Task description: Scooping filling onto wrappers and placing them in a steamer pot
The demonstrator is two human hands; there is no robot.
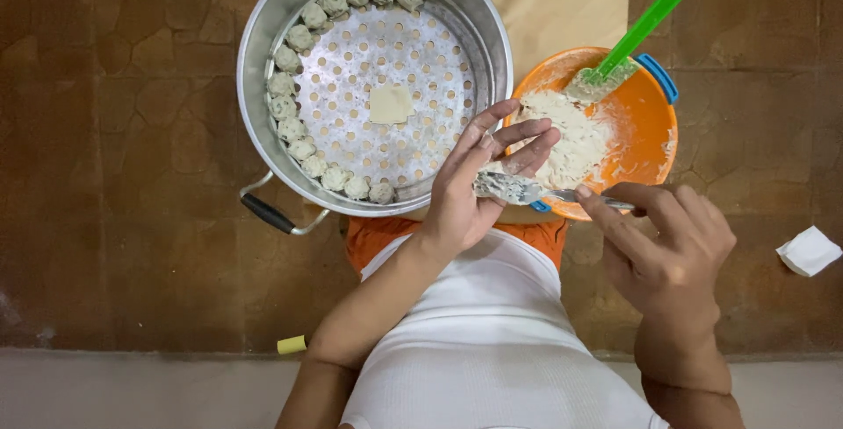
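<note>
Nearest the camera, the person's white-shirted torso fills the bottom of the view, both forearms reaching forward from it. On the right, the right hand [672,249] is closed around the handle of a metal spoon [527,190], whose bowl, coated with filling, points left and lies across the palm of the left hand [479,179]. That left hand is open and cupped, fingers spread and raised; whether a wrapper lies in it under the spoon cannot be told. Just beyond both hands sits an orange bowl [645,122] with a pale minced filling [566,135] heaped in its left half and a green spatula [650,21] standing in it, handle slanting up to the right. Left of the left hand and slightly farther stands a metal steamer pot [263,34] with a perforated tray; small dumplings [285,108] line the tray's left rim, and one square wrapper [391,104] lies at its middle. Well right of the right hand, a white folded tissue [810,251] rests on the brown floor.
</note>
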